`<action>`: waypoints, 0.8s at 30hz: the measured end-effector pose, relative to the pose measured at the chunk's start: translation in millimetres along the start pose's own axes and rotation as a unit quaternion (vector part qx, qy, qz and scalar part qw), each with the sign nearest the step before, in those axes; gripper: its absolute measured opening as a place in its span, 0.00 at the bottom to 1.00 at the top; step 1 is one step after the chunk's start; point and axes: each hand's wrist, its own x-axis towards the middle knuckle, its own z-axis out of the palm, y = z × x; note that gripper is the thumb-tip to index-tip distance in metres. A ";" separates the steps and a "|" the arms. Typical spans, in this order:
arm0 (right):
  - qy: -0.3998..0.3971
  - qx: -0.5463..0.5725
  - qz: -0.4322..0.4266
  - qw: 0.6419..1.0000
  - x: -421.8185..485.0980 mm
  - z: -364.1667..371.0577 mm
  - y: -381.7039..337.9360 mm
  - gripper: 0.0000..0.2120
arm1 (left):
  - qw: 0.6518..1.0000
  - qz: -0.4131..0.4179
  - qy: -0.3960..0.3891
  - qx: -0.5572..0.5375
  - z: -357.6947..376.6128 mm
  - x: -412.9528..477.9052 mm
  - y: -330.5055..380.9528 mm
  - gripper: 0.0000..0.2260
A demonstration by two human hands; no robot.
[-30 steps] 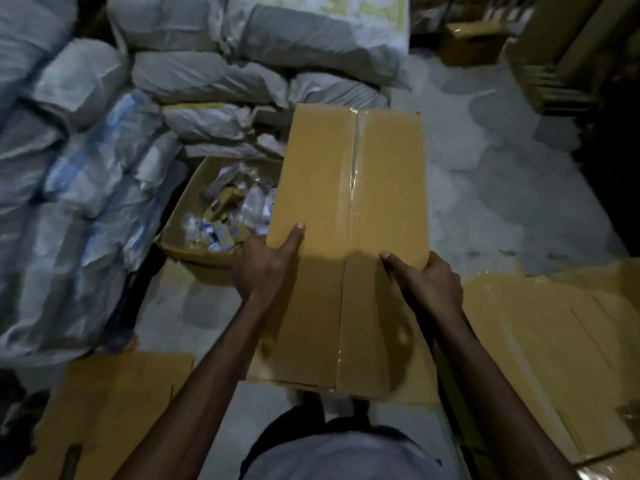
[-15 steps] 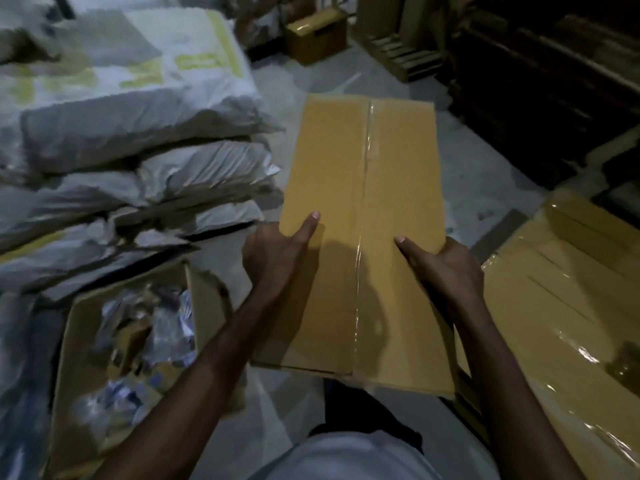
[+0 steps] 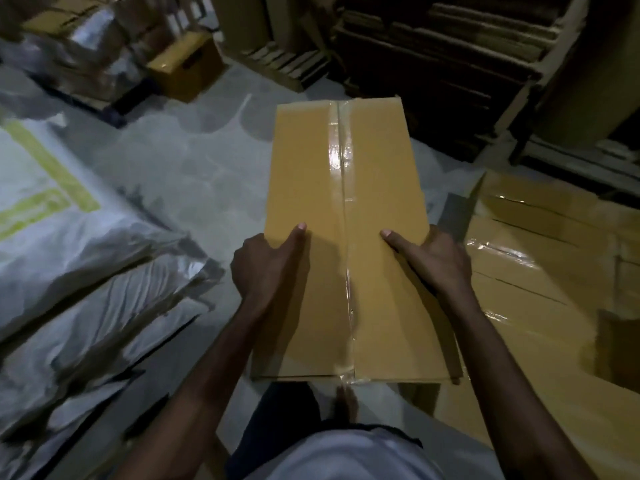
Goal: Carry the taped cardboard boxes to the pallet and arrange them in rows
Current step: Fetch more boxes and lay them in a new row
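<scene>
Two thumbs (image 3: 295, 237) lie flat on the taped cardboard box (image 3: 346, 188), while the left hand (image 3: 263, 268) and right hand (image 3: 438, 261) clasp its long sides as before. It is held level before the body, above the floor. The open carton at near left has gone from view, the white sacks (image 3: 69, 258) have slid left, and the stacked boxes (image 3: 540, 271) at right fill more of the view.

No lettering is legible anywhere; the yellow-green print on the white woven sack (image 3: 41, 188) at the left is too blurred to read.
</scene>
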 end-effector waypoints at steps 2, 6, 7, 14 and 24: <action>0.013 0.013 0.013 1.000 27.8 0.9 -8.1 0.38 | 0.999 0.027 -0.023 0.013 12.7 40.2 19.9 0.35; 0.044 0.039 0.072 0.996 82.8 -2.0 -19.0 0.37 | 0.994 0.082 -0.078 -0.004 45.7 121.1 69.6 0.32; 0.056 0.047 0.082 0.994 94.9 -3.3 -21.8 0.38 | 0.991 0.096 -0.090 -0.011 53.1 139.1 83.3 0.32; 0.178 0.127 0.191 0.957 150.0 -30.6 -43.4 0.48 | 0.946 0.237 -0.220 -0.002 115.4 238.7 204.5 0.29; 0.402 0.215 0.352 0.817 169.8 -66.9 22.5 0.44 | 0.808 0.483 -0.335 0.035 242.5 228.7 360.2 0.36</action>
